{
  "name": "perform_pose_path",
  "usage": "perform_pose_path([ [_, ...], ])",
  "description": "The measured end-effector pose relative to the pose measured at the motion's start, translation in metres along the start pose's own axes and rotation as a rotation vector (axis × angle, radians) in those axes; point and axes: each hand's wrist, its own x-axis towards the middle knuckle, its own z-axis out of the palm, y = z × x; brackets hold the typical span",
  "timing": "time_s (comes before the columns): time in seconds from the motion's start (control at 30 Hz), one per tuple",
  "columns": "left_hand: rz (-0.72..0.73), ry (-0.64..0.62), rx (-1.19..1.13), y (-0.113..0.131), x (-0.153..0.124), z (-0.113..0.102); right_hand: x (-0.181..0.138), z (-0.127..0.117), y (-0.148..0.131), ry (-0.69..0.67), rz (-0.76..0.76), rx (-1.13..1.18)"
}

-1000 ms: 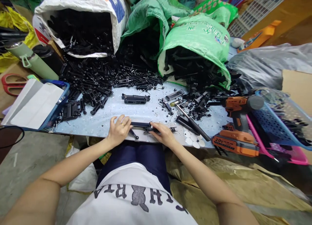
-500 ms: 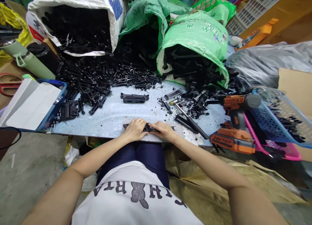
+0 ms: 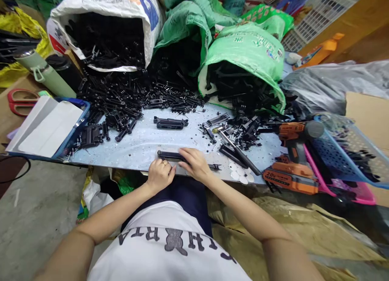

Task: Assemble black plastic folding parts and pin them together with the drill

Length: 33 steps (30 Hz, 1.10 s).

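A long black plastic part (image 3: 170,155) lies crosswise near the front edge of the table, its forked end showing to the right. My right hand (image 3: 197,164) grips its middle, fingers over the far side and thumb on the near side. Just in front of the part's left half is my left hand (image 3: 159,175), its fingers curled closed; whatever they may hold is hidden. Farther back on the blue tabletop sits a similar black plastic assembly (image 3: 170,123), apart from both hands.
Black parts and screws (image 3: 115,98) heap along the back, below a white sack (image 3: 106,5) and a green sack (image 3: 240,46). Right of my hands lie a metal-and-black rod tool (image 3: 240,151), an orange cordless drill (image 3: 291,173) and a blue basket (image 3: 343,143). Papers (image 3: 50,129) top a left tray.
My left hand has come off the black part, moving left and toward me, and curled. My right hand has shifted slightly left along the part, uncovering its left half.
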Motion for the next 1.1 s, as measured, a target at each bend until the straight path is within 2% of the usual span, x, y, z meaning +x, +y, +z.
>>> perform_pose_path([
  [0.1, -0.269, -0.132, 0.057, 0.006, -0.006, 0.0, 0.027, 0.025, -0.011, -0.105, -0.114, 0.093],
  [0.23, -0.426, -0.244, 0.049, 0.007, 0.003, 0.0, 0.038, 0.047, -0.014, -0.163, -0.067, 0.204],
  [0.4, -0.401, -0.241, 0.019, -0.005, 0.002, 0.0, 0.03, 0.05, -0.013, -0.14, 0.032, 0.202],
  [0.6, -0.398, -0.249, 0.026, -0.002, 0.005, 0.004, 0.033, 0.056, -0.018, -0.19, 0.064, 0.098],
  [0.7, -0.27, -0.25, 0.013, -0.01, 0.004, 0.0, 0.035, 0.048, -0.022, -0.217, 0.075, 0.094],
  [0.77, -0.113, -0.198, 0.012, -0.02, 0.005, -0.005, 0.026, 0.033, -0.022, -0.221, 0.061, 0.07],
  [0.87, 0.274, -0.053, 0.041, -0.033, 0.015, -0.01, -0.008, 0.008, -0.01, -0.152, 0.119, -0.092],
  [0.93, 0.527, -0.035, 0.088, -0.035, 0.029, -0.008, -0.035, -0.004, 0.003, -0.12, 0.216, -0.275],
  [0.97, 0.598, -0.06, 0.116, -0.033, 0.037, -0.006, -0.046, -0.007, 0.009, -0.134, 0.245, -0.357],
  [1.0, 0.623, -0.096, 0.143, -0.03, 0.045, -0.003, -0.054, -0.01, 0.015, -0.157, 0.253, -0.422],
  [1.1, 0.555, -0.171, 0.172, -0.021, 0.059, -0.001, -0.058, -0.021, 0.026, -0.186, 0.183, -0.474],
])
